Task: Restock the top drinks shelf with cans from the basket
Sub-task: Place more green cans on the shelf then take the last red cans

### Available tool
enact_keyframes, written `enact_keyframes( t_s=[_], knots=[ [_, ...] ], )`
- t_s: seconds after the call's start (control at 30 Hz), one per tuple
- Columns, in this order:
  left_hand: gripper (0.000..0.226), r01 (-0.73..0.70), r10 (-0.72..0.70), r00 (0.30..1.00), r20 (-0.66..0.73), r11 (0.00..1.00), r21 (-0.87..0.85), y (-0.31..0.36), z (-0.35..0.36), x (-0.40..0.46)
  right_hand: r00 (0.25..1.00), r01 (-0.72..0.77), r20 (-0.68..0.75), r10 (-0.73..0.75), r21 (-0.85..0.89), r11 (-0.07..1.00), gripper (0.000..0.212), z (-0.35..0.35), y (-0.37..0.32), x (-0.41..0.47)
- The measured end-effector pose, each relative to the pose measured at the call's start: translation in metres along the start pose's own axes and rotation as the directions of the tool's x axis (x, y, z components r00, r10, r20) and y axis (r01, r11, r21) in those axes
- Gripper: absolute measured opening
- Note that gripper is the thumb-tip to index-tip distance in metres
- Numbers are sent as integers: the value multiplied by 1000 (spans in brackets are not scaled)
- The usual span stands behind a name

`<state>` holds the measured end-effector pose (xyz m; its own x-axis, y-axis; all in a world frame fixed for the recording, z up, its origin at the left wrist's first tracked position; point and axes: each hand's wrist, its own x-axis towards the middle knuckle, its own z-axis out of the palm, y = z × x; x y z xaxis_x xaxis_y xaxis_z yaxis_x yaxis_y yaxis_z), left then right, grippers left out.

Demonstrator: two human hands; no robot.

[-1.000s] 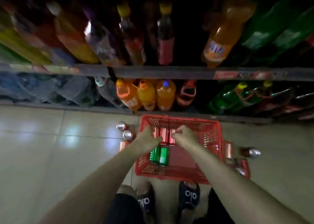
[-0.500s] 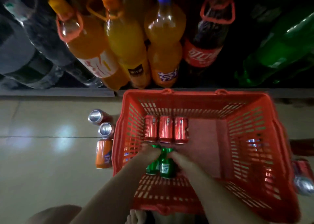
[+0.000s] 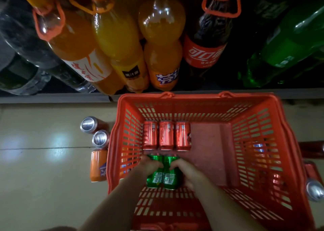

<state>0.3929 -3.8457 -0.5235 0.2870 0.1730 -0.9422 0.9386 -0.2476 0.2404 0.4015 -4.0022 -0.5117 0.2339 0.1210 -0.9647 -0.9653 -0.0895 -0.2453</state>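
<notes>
While you reach in: both hands are down in the red basket (image 3: 206, 106) on the floor, each on one of the two green cans lying side by side.
Left hand (image 3: 149, 166): your fingers curl over the top end of the left green can (image 3: 154, 178); you are gripping it.
Right hand (image 3: 185, 171): your fingers wrap the right green can (image 3: 170, 178) from its outer side; gripping too.
Task's cans: besides the green pair, three red cans (image 3: 166, 136) lie in a row just beyond them, against the basket's far left corner.
Top shelf: not in view; only the low shelf with the big orange bottles (image 3: 122, 43), a cola bottle (image 3: 205, 43) and green bottles (image 3: 284, 50) shows.
Risk, slip: you hold each can by one end with a single hand, so a smooth can could twist out as you lift it.
Risk, collision: the green cans touch each other, so raising one unevenly could roll the other.
Risk, floor: cans stand and lie just left of the basket, an orange can (image 3: 98, 166) among them, and another can (image 3: 315, 192) sits at right; stepping back could kick them.
</notes>
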Motion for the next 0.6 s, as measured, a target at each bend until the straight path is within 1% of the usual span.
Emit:
enact_keyframes(
  t_s=[0.1, 0.2, 0.27, 0.37, 0.47, 0.53, 0.6],
  knots=[
    [38, 20, -20, 999, 27, 1000, -22, -5, 0, 4, 999, 30, 11, -30, 0, 1000, 56, -6, 3, 4],
    [42, 2, 1, 999, 41, 998, -63, -7, 0, 2, 999, 36, 40, -37, 19, 999, 64, -9, 5, 6],
    [43, -12, 17, 999, 43, 995, -103, -5, 1, -3, 997, 50, 57, -51, 28, 998, 61, -11, 2, 2],
    [41, -53, 60, 998, 32, 983, -176, 1, -2, -17, 991, 51, 125, -51, 0, 999, 56, -13, -10, -14],
    [40, -111, 129, 990, 51, 956, -270, 14, -10, -43, 985, 55, 162, -59, 29, 998, 63, -14, -27, -40],
    [49, -150, 176, 983, 54, 935, -321, 25, -21, -70, 983, 64, 171, -66, 21, 998, 74, -13, -41, -67],
    [53, -194, 238, 968, 84, 914, -357, 40, -36, -110, 980, 99, 173, -101, 17, 995, 74, -11, -58, -108]
  ],
)
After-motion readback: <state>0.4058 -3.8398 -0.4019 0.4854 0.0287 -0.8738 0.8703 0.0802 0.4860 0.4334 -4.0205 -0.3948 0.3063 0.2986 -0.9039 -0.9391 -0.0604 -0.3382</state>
